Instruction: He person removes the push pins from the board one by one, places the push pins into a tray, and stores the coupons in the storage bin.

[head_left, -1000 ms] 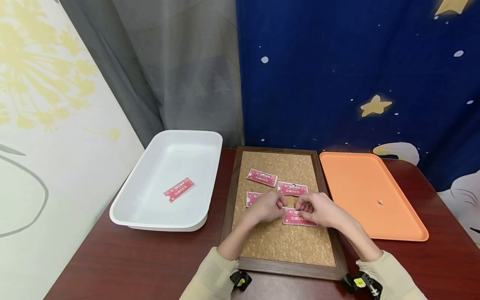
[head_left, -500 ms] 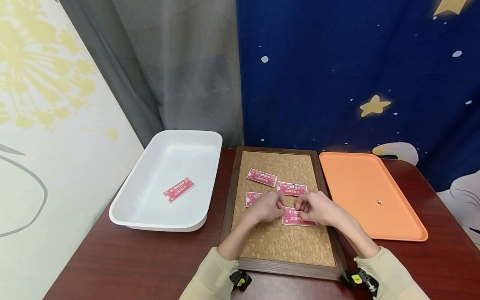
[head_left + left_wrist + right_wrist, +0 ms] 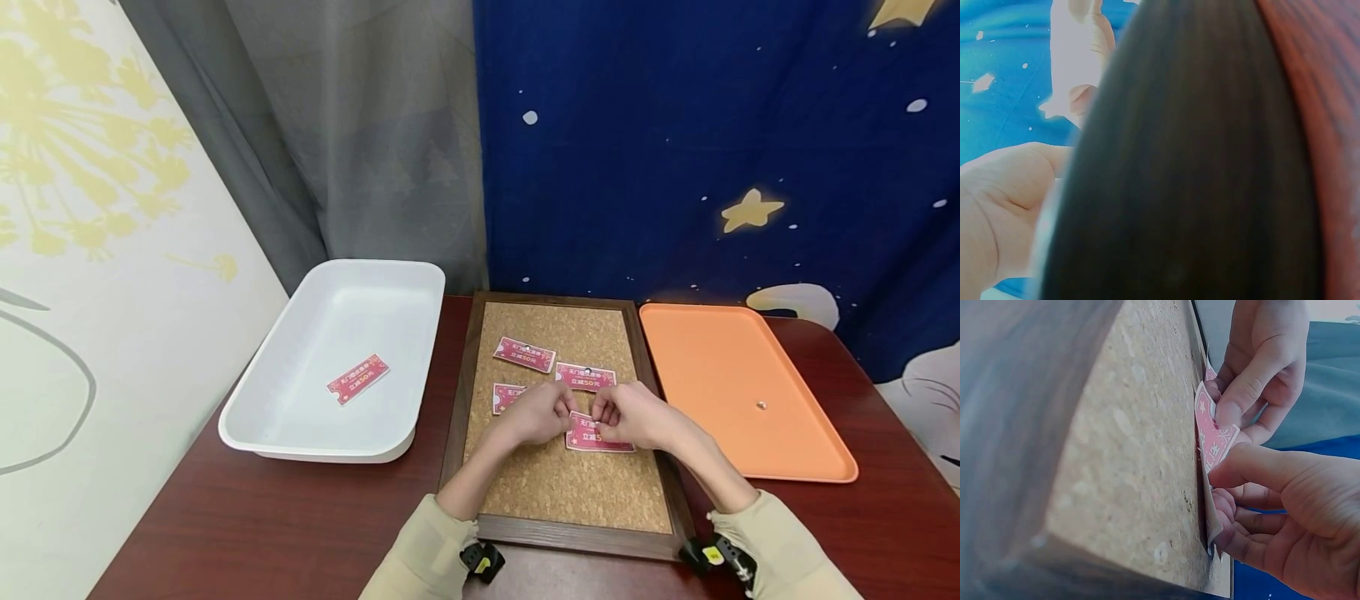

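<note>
Pink coupon [image 3: 588, 437]: one, lying at the right of the corkboard [image 3: 570, 492], partly bent up off it; cork runs from its lower edge down to the near frame [image 3: 570, 534]. Left hand [image 3: 534, 412]: grip closed, pinches the coupon's left end. Right hand [image 3: 637, 414]: grip closed, pinches its upper edge (whether also a pin, cannot tell). White basin [image 3: 375, 317]: stands apart, left. Orange tray [image 3: 720, 358]: just beside the board's right edge.
</note>
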### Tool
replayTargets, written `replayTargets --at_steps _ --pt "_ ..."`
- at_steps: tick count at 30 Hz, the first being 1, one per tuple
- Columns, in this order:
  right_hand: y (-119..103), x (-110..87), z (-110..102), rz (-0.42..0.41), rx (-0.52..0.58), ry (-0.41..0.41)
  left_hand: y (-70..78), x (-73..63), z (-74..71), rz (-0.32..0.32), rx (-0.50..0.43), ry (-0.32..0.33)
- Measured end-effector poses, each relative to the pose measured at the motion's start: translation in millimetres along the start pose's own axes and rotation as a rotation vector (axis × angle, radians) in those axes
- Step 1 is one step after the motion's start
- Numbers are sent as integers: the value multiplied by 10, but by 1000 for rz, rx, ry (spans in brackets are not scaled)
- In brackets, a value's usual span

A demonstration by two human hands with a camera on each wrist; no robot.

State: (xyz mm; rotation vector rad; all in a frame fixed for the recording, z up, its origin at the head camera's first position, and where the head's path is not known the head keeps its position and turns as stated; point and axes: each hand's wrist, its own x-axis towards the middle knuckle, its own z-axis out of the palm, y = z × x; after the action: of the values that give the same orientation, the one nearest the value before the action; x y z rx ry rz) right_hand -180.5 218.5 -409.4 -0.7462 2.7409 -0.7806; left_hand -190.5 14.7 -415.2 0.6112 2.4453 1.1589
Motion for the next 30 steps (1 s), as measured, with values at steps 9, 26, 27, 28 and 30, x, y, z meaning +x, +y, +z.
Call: replayTargets --at_steps 9,26,27,28,30 --pt "-2 16 3 10 -18 -8 -3 -2 2 -9 -8 5" --pt "28 18 -29 26 30 -20 3 -9 -3 -10 -1 11" --pt "37 13 -31 19 32 -13 0 -8 -2 -9 1 13" --pt "48 7 -34 17 34 -5 -3 -6 -1 -9 -1 13" --pt "76 -8 -38 10 44 14 -6 -3 3 -10 -3 17"
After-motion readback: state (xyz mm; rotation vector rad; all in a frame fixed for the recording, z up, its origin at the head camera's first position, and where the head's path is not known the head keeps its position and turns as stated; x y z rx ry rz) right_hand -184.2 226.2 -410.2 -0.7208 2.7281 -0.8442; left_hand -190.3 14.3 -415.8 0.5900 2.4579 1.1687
